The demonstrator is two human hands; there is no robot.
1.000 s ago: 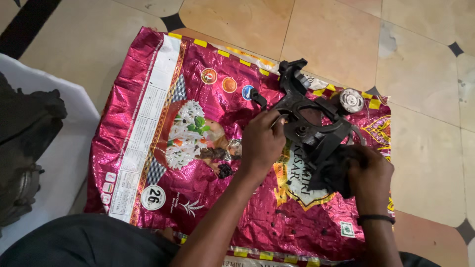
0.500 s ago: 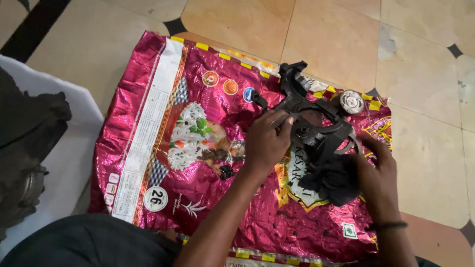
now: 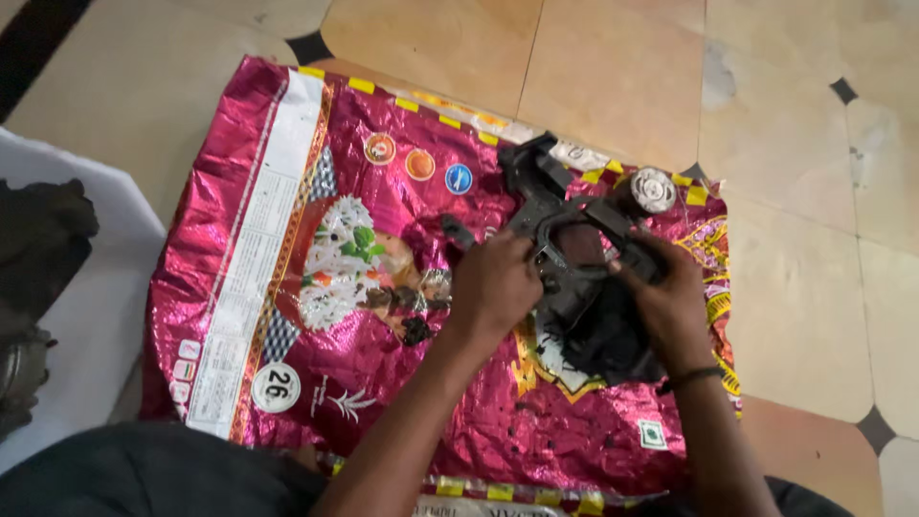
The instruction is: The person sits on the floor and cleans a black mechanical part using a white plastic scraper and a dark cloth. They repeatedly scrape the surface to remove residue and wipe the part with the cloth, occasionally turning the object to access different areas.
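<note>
Here, both hands grip a black machine part [image 3: 574, 251] lying on a shiny pink sack [image 3: 316, 239] (flat, unfilled). Left hand [image 3: 493, 287] fingers and right hand [image 3: 670, 302] fingers clamp its frame; a round metal piece [image 3: 654, 189] sits just beyond it.

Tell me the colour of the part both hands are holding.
Black part, seen in the head view, on a pink sack.

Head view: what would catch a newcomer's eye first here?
A shiny magenta foil sack lies spread flat on the tan tiled floor. On its right half, the left hand and right hand both grip a grimy black ring-shaped machine part; a small round metal piece lies just beyond.
</note>
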